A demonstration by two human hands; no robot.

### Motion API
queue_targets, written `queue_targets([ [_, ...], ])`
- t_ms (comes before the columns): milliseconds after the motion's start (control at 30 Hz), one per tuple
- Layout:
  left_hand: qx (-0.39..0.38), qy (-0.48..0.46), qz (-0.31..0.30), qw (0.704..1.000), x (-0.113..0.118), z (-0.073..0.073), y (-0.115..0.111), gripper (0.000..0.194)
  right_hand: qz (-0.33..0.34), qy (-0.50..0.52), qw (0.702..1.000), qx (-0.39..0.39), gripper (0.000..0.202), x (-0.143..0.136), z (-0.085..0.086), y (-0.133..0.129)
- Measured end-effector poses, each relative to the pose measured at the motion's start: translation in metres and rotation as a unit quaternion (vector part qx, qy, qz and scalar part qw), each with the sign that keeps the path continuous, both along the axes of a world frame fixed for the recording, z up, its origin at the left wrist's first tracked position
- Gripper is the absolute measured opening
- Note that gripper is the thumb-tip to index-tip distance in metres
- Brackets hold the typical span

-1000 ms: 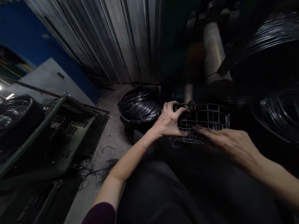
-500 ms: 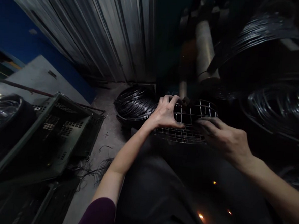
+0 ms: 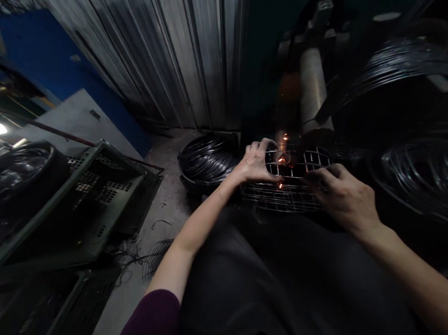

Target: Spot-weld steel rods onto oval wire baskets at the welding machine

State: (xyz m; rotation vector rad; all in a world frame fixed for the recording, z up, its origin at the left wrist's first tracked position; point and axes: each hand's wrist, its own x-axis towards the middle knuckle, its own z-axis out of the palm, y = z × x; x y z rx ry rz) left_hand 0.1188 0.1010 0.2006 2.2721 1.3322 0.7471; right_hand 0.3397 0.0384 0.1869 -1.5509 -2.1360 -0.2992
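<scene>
A wire basket [image 3: 283, 199] with a grid of thin metal rods sits in front of me, above the dark cloth over my lap. My left hand [image 3: 256, 162] grips its left side, thumb along a near rod and fingers over the far side. On the right, my right hand [image 3: 343, 195] is closed on the basket's rim; some fingertips are lost in shadow. Between my hands, the tip of a welding machine's electrode [image 3: 282, 141] meets the wire, and orange sparks [image 3: 284, 160] glow there. A thick metal cylinder [image 3: 312, 87] of the machine hangs just above.
A coil of black wire [image 3: 209, 159] lies on the floor to the left. Beyond it stands a green plastic crate [image 3: 102, 231]. More wire coils [image 3: 429, 170] are at the right. A corrugated metal wall [image 3: 170, 48] rises behind.
Fresh sparks have appeared at the electrode between my hands, while the earlier glowing specks over my lap are gone. Both hands keep their hold on the basket. The view has shifted slightly.
</scene>
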Motion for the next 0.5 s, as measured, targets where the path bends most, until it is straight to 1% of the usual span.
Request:
queue_targets([
  [67,0.003,-0.009,0.004,1.0,-0.001,-0.001,0.003,0.085,-0.007,0.004,1.0,-0.011,0.049,0.0,0.002,0.001],
  [167,0.006,-0.016,0.0,1.0,-0.002,-0.003,0.014,0.088,-0.013,0.011,0.999,-0.033,0.05,-0.002,0.006,0.009],
  [267,0.012,-0.009,0.0,1.0,0.001,-0.001,0.03,0.091,-0.032,0.005,0.997,-0.065,0.048,-0.009,0.013,0.023],
  [367,0.002,-0.013,-0.004,1.0,0.002,0.002,0.038,0.094,-0.06,-0.003,0.994,-0.09,0.042,-0.012,0.02,0.03],
  [433,-0.01,-0.044,-0.014,0.999,-0.003,-0.001,0.039,0.1,-0.066,0.015,0.995,-0.078,0.044,-0.003,0.023,0.025],
  [500,-0.008,-0.1,-0.029,0.995,-0.016,-0.009,0.036,0.112,-0.079,0.046,0.994,-0.053,0.051,0.017,0.021,0.008],
])
